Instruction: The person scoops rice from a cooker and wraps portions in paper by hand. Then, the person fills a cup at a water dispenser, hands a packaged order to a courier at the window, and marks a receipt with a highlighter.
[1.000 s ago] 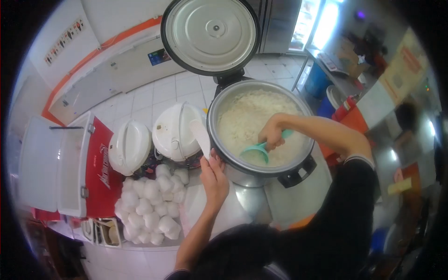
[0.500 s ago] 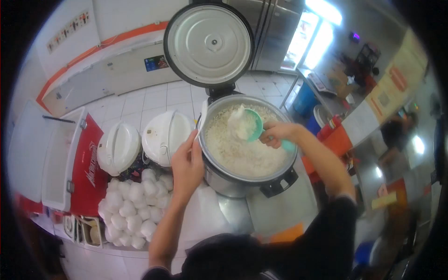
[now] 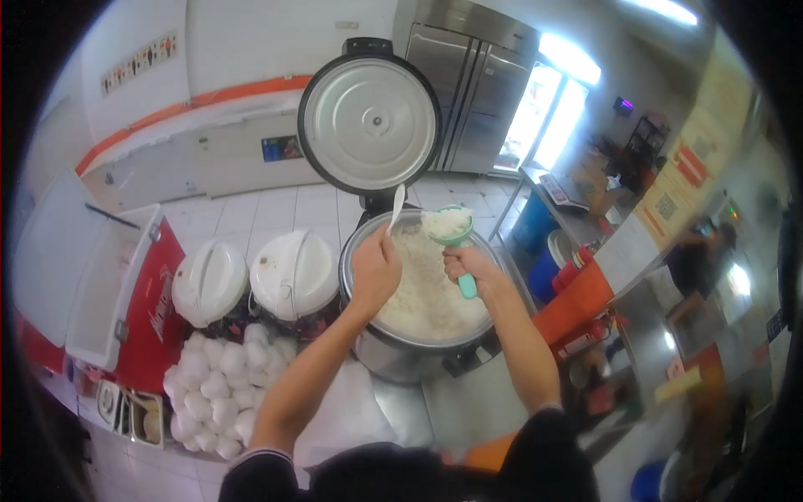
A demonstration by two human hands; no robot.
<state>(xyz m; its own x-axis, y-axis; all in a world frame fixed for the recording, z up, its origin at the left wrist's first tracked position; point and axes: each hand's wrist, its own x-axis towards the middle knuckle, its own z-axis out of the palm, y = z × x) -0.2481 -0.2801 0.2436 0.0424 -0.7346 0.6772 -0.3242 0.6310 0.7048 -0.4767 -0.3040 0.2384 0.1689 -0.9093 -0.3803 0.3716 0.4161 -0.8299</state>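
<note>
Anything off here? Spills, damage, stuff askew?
Nothing clearly stands out. The right hand holds a scoop heaped with rice; the left hand has a paddle. The cooker and cooler stand open but look undamaged. No spill shows, though stray grains would be too small to tell.
</note>
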